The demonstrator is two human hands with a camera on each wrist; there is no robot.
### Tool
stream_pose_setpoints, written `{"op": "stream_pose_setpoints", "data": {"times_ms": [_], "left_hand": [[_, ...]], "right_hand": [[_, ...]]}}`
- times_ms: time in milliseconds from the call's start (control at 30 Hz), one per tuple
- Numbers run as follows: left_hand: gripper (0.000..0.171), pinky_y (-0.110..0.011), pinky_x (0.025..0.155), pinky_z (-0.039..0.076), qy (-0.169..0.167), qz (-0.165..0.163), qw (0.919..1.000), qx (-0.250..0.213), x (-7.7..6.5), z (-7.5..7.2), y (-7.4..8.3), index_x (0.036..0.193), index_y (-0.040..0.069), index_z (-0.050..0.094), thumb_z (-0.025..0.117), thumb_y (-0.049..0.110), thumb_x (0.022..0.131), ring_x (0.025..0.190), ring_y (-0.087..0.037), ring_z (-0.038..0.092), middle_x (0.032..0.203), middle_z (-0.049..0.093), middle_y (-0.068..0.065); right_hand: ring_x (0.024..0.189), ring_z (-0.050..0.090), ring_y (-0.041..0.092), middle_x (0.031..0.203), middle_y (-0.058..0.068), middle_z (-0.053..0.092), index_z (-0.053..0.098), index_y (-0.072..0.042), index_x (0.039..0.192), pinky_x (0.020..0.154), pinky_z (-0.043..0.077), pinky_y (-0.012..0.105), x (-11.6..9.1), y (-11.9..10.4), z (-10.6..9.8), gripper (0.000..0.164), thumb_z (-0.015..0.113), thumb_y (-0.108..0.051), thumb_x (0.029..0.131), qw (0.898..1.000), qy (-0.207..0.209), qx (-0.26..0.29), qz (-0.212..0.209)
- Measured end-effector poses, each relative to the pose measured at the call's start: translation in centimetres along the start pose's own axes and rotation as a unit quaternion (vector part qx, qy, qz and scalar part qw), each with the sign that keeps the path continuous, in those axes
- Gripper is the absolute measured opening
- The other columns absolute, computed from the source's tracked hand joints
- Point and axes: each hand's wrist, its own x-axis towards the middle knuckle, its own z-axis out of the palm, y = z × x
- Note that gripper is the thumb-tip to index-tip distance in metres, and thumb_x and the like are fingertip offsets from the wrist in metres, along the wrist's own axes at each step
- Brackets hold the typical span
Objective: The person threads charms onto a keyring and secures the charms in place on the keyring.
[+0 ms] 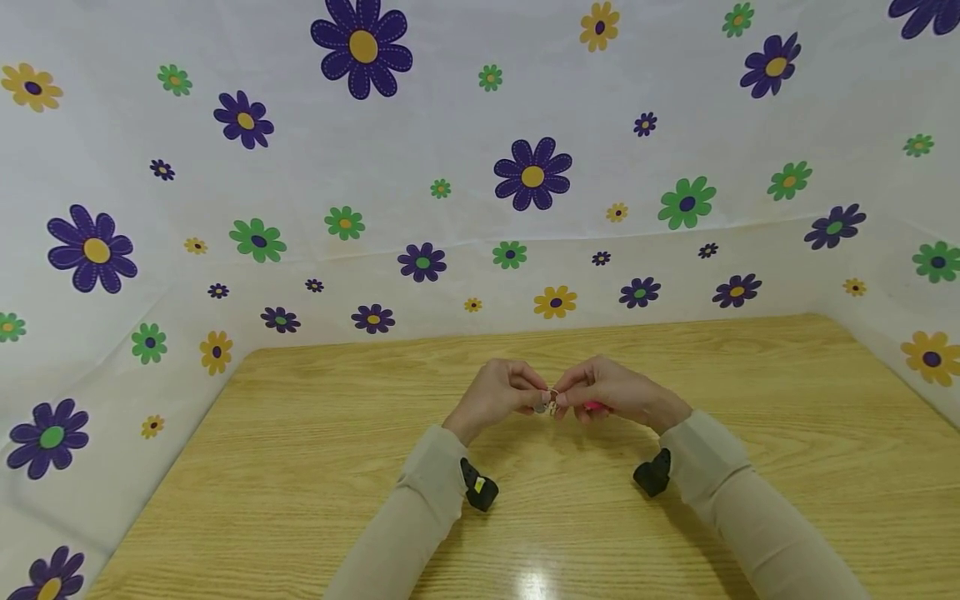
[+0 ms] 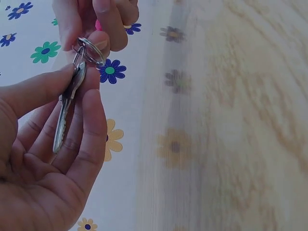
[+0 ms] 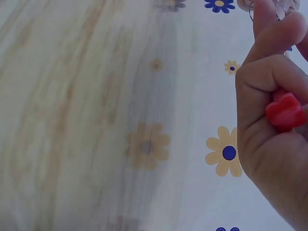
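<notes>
Near the middle of the table, both hands meet in the head view. My left hand (image 1: 504,395) pinches a silver key (image 2: 61,126) between thumb and fingers, its toothed blade pointing down toward the palm. A metal key ring (image 2: 94,52) joins the key's head at the top. The fingertips of my right hand (image 1: 617,390) grip the ring from the other side. Tucked in the curled fingers of that hand is a red, rounded, lobed object (image 3: 286,113), mostly hidden by the palm and fingers.
A light wood-grain table (image 1: 315,467) lies under both forearms. White cloth (image 1: 435,125) printed with purple, green and yellow flowers rises behind it and along both sides. Black wrist cameras sit on the left cuff (image 1: 431,467) and right cuff (image 1: 705,450).
</notes>
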Motion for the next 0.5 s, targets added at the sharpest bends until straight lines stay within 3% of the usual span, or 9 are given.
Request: {"op": "stream_pose_setpoints", "data": {"times_ms": [500], "left_hand": [[0.004,-0.040,0.077,0.061,0.011,0.002,0.9999,0.006,0.16,0.21,0.11,0.094,-0.002,0.073,0.073,0.002,0.093,0.074,-0.018,0.072,0.084,0.075,-0.010]], "right_hand": [[0.055,0.052,0.007,0.083,0.006,0.072,0.066,0.004,0.103,0.048,0.034,0.019,0.10,-0.09,0.37,0.010,0.061,-0.003,0.099,0.999,0.032,-0.019,-0.006]]}}
